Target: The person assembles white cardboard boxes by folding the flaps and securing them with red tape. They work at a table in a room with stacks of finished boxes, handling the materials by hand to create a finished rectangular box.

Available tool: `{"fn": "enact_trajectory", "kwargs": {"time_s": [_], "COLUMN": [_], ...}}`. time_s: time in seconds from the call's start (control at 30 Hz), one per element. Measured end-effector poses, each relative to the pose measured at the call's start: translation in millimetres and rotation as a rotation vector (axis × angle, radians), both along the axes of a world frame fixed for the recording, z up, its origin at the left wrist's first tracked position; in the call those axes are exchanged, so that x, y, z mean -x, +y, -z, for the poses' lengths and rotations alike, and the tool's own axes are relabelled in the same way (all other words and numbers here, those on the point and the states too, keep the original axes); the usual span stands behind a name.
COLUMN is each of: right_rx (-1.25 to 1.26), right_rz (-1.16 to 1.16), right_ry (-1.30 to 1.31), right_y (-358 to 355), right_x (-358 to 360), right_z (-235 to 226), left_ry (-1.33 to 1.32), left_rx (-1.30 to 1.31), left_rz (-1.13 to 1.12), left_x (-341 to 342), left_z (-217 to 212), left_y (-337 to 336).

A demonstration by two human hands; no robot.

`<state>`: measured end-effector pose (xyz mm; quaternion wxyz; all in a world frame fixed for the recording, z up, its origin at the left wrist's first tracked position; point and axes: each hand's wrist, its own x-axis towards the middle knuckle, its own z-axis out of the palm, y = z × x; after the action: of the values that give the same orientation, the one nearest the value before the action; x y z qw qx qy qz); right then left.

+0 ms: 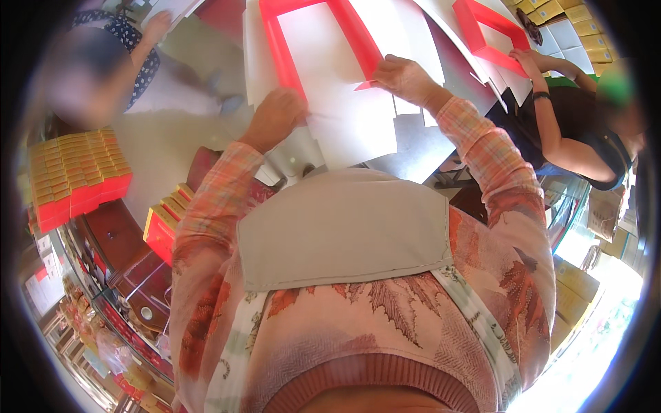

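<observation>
On the white sheet (351, 134), far centre, sits the red frame (281, 48); uneven pulling could skew or crease it. The right hand (407, 79) pinches its near-right end, fingertips together; the left hand (279, 117) curls at its near-left end, grip unclear.

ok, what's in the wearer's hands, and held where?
A red strip, bent into a U: left hand on the near end of its left side, right hand pinching the near end of its right.
</observation>
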<state>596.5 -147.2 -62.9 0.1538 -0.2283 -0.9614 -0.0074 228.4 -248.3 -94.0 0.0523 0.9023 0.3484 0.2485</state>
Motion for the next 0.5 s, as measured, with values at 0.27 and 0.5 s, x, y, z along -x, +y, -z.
{"fn": "enact_trajectory", "kwargs": {"time_s": [0.27,0.5], "right_rx": [0.157,0.072], "right_rz": [0.352,0.193], "right_ry": [0.277,0.332], "right_y": [-32,-37], "right_x": [33,45], "right_z": [-8,-14], "left_ry": [-0.16,-0.102], "left_rx": [-0.023,-0.073], "left_rz": [-0.379,-0.419], "left_x": [-43,-54], "left_z": [-9,-12], "left_y": [-16,-7]}}
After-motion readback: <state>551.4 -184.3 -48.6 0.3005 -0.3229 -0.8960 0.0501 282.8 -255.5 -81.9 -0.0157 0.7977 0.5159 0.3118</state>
